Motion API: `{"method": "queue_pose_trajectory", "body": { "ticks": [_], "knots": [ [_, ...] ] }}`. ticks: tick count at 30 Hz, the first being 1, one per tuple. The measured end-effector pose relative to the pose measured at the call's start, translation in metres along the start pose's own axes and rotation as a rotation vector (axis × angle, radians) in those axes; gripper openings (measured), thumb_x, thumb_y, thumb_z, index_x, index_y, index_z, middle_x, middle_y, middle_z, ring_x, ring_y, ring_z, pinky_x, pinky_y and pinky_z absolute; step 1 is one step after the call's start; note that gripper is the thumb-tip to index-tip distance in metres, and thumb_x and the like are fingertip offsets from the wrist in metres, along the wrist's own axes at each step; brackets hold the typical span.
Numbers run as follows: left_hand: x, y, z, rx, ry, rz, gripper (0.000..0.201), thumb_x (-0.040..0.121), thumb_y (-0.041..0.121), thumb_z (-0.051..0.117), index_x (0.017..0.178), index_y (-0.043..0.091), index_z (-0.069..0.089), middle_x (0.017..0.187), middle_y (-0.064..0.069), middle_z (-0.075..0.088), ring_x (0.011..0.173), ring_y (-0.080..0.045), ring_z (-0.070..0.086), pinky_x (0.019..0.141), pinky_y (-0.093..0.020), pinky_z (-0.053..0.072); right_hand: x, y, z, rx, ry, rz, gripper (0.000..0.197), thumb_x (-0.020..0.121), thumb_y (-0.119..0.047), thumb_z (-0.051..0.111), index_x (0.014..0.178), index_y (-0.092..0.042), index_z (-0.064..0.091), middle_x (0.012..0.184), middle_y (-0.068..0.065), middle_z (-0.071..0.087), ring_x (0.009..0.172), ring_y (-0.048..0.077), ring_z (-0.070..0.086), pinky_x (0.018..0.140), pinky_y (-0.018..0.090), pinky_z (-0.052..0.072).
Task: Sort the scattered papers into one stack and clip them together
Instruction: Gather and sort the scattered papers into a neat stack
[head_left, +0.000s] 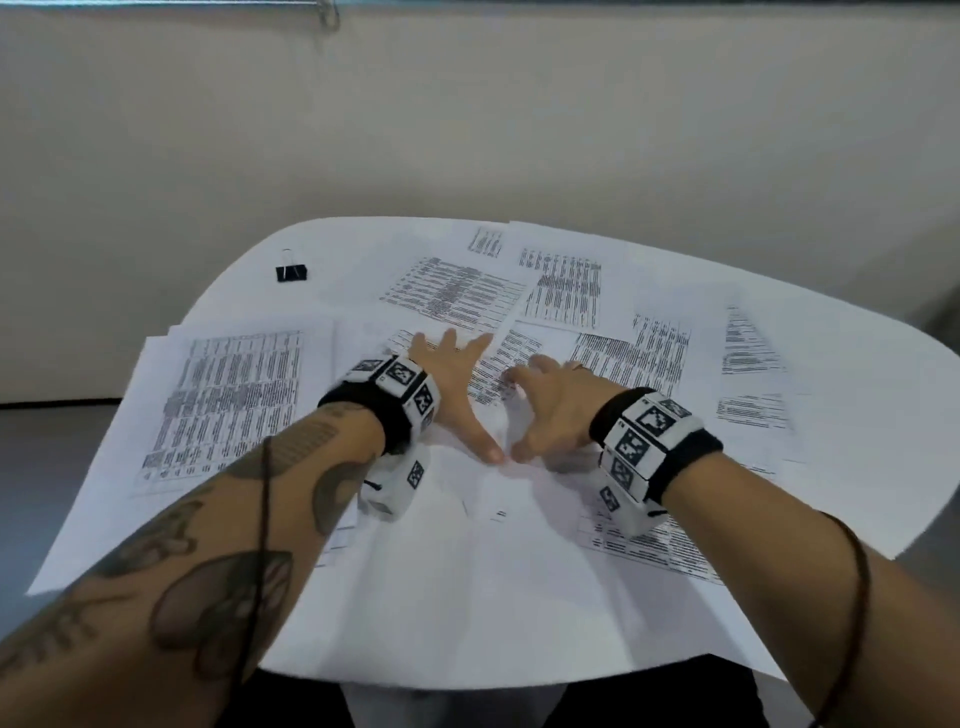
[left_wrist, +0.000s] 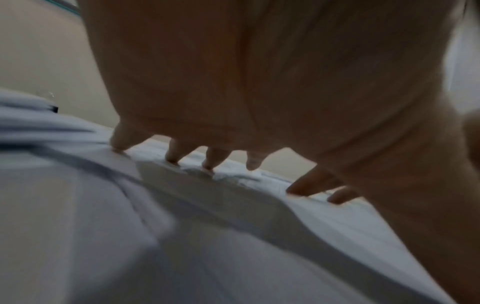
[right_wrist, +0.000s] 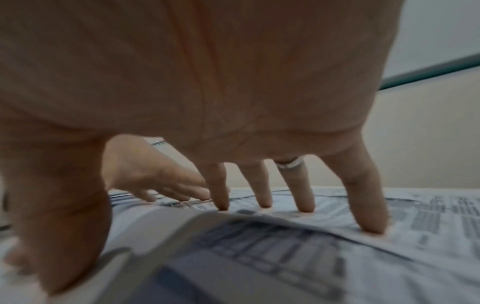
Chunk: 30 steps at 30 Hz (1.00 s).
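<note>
**A:** Risks, left to right? The binder clip (head_left: 291, 272) sits alone at the far left of the white table (head_left: 249, 291), well apart from both hands, so whoever grabs it has to let go of something. The big printed sheet (head_left: 228, 400) on the left hangs over the table edge, and I think one careless sweep sends it to the floor.

**B:** Agreed. The left hand (head_left: 451, 384) lies spread out with fingertips (left_wrist: 118, 147) pressing down on the centre paper (head_left: 498, 374), gripping nothing. The right hand (head_left: 553, 410) is arched like a claw, fingers (right_wrist: 370, 222) planted on the same patch, thumbs nearly touching. Nothing pinched there either.

**A:** The paper's thin, smooth and floppy (the right wrist view shows one sheet already buckling up under the palm). Dragging inward could crease it or slide just the top sheet.

**B:** And the scattered papers (head_left: 566, 291) overlap at odd angles across the middle and far right, none stacked yet. The right-hand ones (head_left: 753, 348) are easy to miss.
</note>
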<state>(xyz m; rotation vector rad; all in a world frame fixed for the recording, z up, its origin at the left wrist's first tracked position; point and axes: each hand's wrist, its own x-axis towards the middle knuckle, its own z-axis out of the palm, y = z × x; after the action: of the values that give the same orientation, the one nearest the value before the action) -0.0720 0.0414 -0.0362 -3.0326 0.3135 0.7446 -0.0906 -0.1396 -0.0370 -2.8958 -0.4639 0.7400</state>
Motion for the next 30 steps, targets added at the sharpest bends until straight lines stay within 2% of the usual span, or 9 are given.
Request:
{"method": "queue_pose_trajectory", "body": {
  "ticks": [3, 5, 7, 10, 14, 18, 21, 25, 30],
  "knots": [
    [0.008, 0.003, 0.002, 0.024, -0.035, 0.056, 0.156, 0.045, 0.080, 0.086, 0.160, 0.042, -0.012, 0.171, 0.001, -0.017, 0.154, -0.047, -0.015, 0.120, -0.068, 0.000, -0.015, 0.038, -0.005, 0.224, 0.099, -0.071, 0.078, 0.075, -0.053, 0.084, 0.143, -0.038, 0.048, 0.149, -0.001, 0.048, 0.131, 0.022, 0.051, 0.110, 0.049, 0.043],
    [0.005, 0.003, 0.002, 0.012, -0.009, 0.124, 0.148, 0.051, 0.076, 0.087, 0.162, 0.040, -0.004, 0.172, 0.007, -0.008, 0.156, -0.043, -0.010, 0.122, -0.064, 0.000, -0.020, 0.081, -0.008, 0.430, 0.287, 0.042, 0.062, 0.078, -0.055, 0.082, 0.132, -0.037, 0.059, 0.141, -0.002, 0.056, 0.127, 0.020, 0.056, 0.108, 0.044, 0.044],
    [-0.001, 0.004, 0.004, 0.010, 0.015, 0.174, 0.139, 0.058, 0.072, 0.086, 0.163, 0.039, 0.001, 0.171, 0.012, 0.001, 0.157, -0.039, -0.003, 0.123, -0.062, 0.008, -0.020, 0.124, -0.010, 0.414, 0.401, 0.314, 0.094, 0.067, -0.070, 0.079, 0.145, -0.025, 0.050, 0.155, 0.006, 0.044, 0.138, 0.029, 0.046, 0.116, 0.049, 0.037],
    [-0.005, 0.006, 0.009, 0.001, 0.024, 0.228, 0.127, 0.063, 0.070, 0.085, 0.162, 0.043, 0.009, 0.168, 0.017, 0.008, 0.155, -0.038, 0.003, 0.121, -0.064, 0.015, -0.011, 0.165, -0.001, 0.331, 0.242, 0.557, 0.150, 0.040, -0.095, 0.072, 0.158, -0.015, 0.025, 0.168, 0.015, 0.024, 0.153, 0.037, 0.025, 0.122, 0.060, 0.025],
    [0.004, 0.005, 0.021, -0.035, 0.019, 0.340, 0.119, 0.052, 0.079, 0.081, 0.151, 0.060, 0.018, 0.160, 0.028, 0.016, 0.153, -0.029, 0.012, 0.113, -0.074, 0.025, -0.003, 0.161, 0.006, 0.356, 0.196, 0.444, 0.141, 0.049, -0.087, 0.080, 0.160, -0.024, 0.021, 0.168, 0.011, 0.023, 0.153, 0.036, 0.026, 0.124, 0.056, 0.024],
    [-0.001, 0.014, 0.013, -0.122, 0.027, 0.491, 0.124, 0.052, 0.065, 0.092, 0.156, 0.047, 0.027, 0.160, 0.019, 0.023, 0.148, -0.016, 0.027, 0.123, -0.053, 0.028, -0.009, 0.161, -0.009, 0.416, 0.223, 0.385, 0.108, 0.068, -0.062, 0.087, 0.154, -0.022, 0.036, 0.160, 0.007, 0.040, 0.141, 0.029, 0.044, 0.110, 0.040, 0.038],
    [-0.001, 0.003, 0.003, -0.167, 0.040, 0.345, 0.148, 0.034, 0.086, 0.083, 0.156, 0.053, 0.006, 0.170, 0.016, -0.001, 0.158, -0.017, 0.007, 0.125, -0.060, 0.017, -0.020, 0.184, -0.020, 0.572, 0.411, 0.499, 0.103, 0.070, -0.061, 0.086, 0.149, -0.013, 0.041, 0.155, 0.012, 0.046, 0.138, 0.032, 0.047, 0.111, 0.041, 0.039],
    [0.000, 0.000, 0.018, -0.022, -0.001, 0.115, 0.151, 0.024, 0.110, 0.050, 0.152, 0.058, -0.012, 0.170, 0.008, -0.020, 0.157, -0.035, -0.016, 0.113, -0.081, 0.004, -0.023, 0.194, -0.013, 0.556, 0.295, 0.586, 0.175, 0.015, -0.099, 0.069, 0.159, -0.012, 0.021, 0.165, 0.015, 0.030, 0.150, 0.037, 0.033, 0.120, 0.055, 0.031],
    [0.012, 0.022, 0.020, -0.034, 0.034, 0.112, 0.128, 0.041, 0.112, 0.037, 0.151, 0.062, -0.008, 0.170, 0.007, -0.021, 0.156, -0.035, -0.018, 0.112, -0.082, 0.000, -0.002, 0.182, -0.016, 0.398, 0.154, 0.574, 0.166, 0.031, -0.103, 0.065, 0.161, -0.012, 0.017, 0.166, 0.019, 0.026, 0.152, 0.040, 0.027, 0.121, 0.055, 0.029]
  ]
}}
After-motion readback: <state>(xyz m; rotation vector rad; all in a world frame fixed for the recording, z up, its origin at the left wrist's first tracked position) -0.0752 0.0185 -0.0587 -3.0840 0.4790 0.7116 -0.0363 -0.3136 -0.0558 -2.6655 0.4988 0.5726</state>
